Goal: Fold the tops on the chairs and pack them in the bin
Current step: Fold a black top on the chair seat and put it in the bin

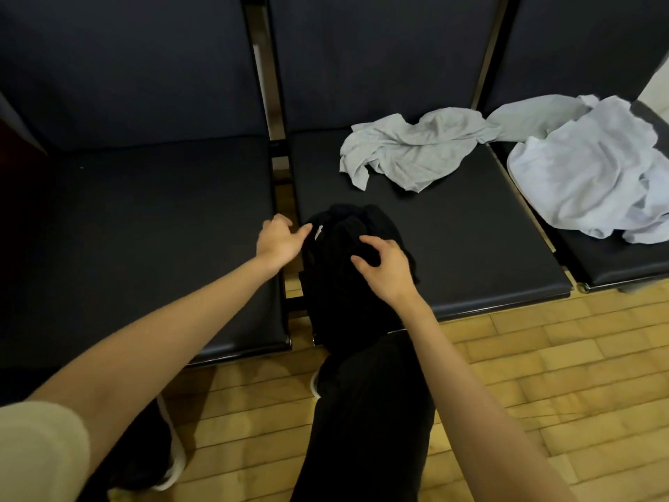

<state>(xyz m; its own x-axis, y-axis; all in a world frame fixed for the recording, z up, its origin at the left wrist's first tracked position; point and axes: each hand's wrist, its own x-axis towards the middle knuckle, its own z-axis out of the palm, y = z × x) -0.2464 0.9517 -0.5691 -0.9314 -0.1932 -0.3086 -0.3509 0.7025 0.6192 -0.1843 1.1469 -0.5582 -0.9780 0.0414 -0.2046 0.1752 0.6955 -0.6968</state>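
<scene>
Black top (347, 269) lies bunched at the middle chair's (470, 248) front-left corner, long axis front to back; its small white label is unreadable. We pinch it with our right hand (383, 266); our left hand (278, 239), fingers loosely curled, touches its edge.

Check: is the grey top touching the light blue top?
Touching. The head view shows the grey top stretching across the gap between the chairs, with its right end running under the edge of the light blue top, no seat visible between them.
</scene>
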